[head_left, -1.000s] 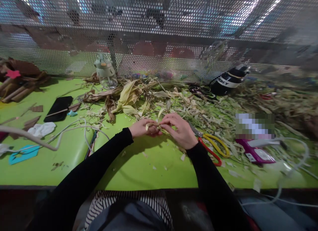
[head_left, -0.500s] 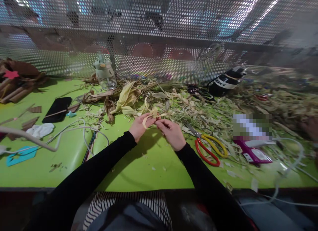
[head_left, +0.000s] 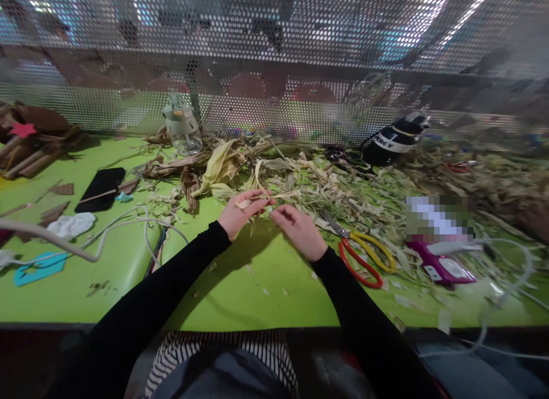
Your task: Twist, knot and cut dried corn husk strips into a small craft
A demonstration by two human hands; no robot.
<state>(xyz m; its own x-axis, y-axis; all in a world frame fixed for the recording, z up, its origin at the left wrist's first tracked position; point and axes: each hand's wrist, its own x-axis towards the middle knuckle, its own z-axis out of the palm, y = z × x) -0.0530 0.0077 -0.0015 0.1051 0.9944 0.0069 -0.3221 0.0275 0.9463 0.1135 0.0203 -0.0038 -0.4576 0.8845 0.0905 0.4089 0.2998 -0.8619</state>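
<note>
My left hand pinches pale strips of dried husk between thumb and fingers, their ends sticking out to the right and below. Just right of it is my right hand, its thumb and fingertips close together; anything between them is too small to make out. A narrow gap parts the two hands. Behind them a large yellow-green husk lies on a heap of dry leaves. Scissors with one red and one yellow handle rest on the green table to the right of my right hand.
Husk scraps spread along the back and right. A clear bottle and black bottle stand near the perforated screen. A phone, cables and blue paper lie left; a magenta device lies right. Another person's hand shows at far right.
My hands have moved apart slightly, the right one shifting right. The husk strips in my left hand have turned and now point more to the right.
</note>
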